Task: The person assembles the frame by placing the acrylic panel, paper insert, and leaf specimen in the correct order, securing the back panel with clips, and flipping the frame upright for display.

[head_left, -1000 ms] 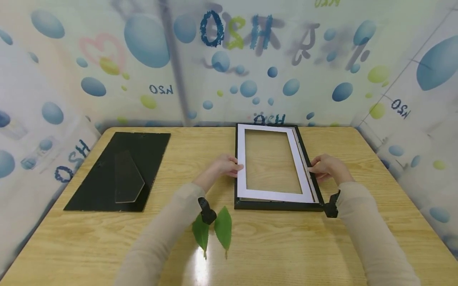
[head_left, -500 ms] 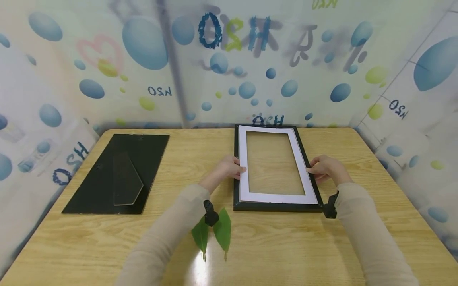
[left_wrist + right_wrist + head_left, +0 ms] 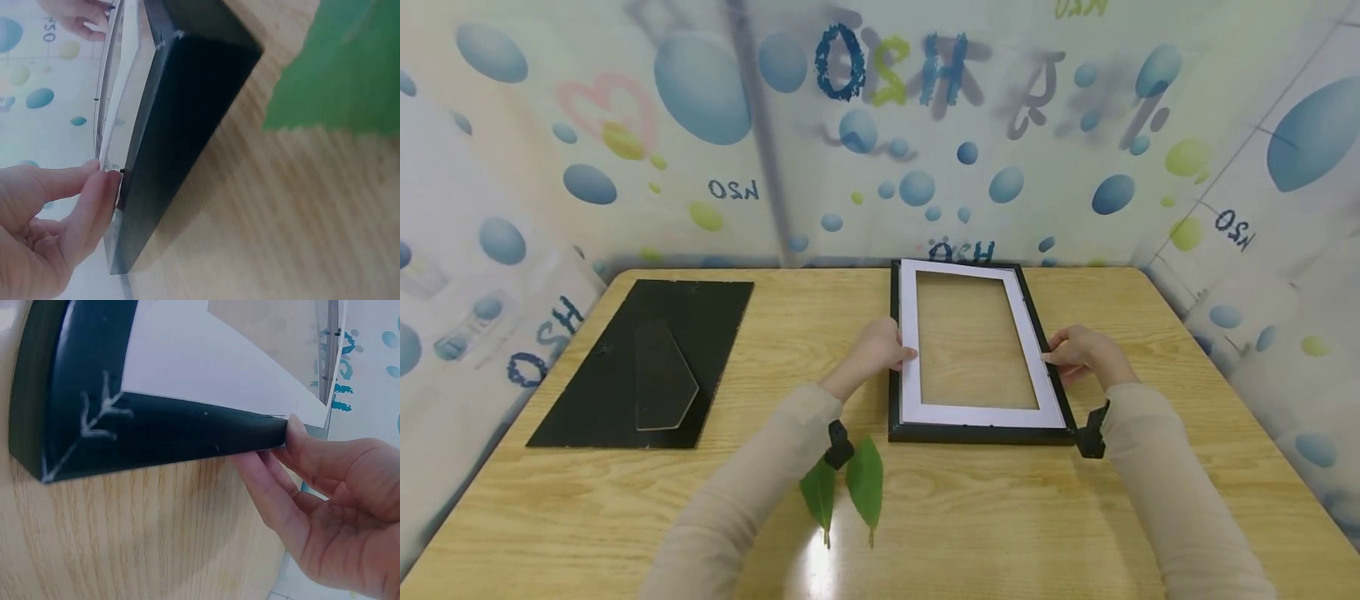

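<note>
A black picture frame [image 3: 981, 434] lies on the table, with a white mat board [image 3: 973, 414] set over its opening. At the mat's left edge, my left hand [image 3: 880, 346] pinches the board between thumb and fingers, as the left wrist view shows too. The mat's far left corner tilts up a little; its near edge sits inside the frame. My right hand [image 3: 1081, 350] grips the frame's right side. In the right wrist view its thumb [image 3: 297, 434] presses the top edge near the mat, with the fingers against the outer side.
To the left lies a black backing board [image 3: 602, 392] with its easel stand [image 3: 662, 375] folded on it. Two green leaves [image 3: 865, 483] lie in front of the frame, one partly behind my left wrist. A patterned curtain [image 3: 865, 192] hangs behind the wooden table [image 3: 1000, 517].
The mat has shifted right, and its near edge has settled against the frame. My left hand moved right with it; its far left corner has risen slightly. The right hand stays at the frame.
</note>
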The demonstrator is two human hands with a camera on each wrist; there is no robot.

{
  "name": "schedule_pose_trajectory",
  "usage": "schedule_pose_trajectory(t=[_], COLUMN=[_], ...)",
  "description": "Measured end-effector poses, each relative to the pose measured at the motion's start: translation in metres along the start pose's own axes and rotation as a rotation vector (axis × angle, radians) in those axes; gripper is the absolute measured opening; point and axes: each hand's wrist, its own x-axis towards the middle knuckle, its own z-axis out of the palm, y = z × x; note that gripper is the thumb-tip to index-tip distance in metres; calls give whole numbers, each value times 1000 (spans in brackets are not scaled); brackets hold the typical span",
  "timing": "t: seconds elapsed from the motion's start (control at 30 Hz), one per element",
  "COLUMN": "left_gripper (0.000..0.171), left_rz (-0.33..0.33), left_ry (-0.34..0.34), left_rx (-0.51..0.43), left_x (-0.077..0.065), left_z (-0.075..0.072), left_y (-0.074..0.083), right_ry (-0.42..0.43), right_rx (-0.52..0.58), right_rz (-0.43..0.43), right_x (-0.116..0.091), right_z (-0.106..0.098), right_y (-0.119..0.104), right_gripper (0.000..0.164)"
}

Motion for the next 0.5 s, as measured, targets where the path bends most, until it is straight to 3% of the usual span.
schedule_pose_trajectory(t=[0.27, 0.5], left_gripper=[18, 16], left_rz=[27, 151], left_ry=[49, 83], left_rx=[28, 25], left_x=[-1, 1], left_z=[-4, -8], left_y=[-1, -15], right_ry=[3, -4], right_rx=[7, 7], right_rz=[-2, -10], right_x=[0, 1], right_z=[0, 1], right_y=[1, 1], right_gripper=[37, 35])
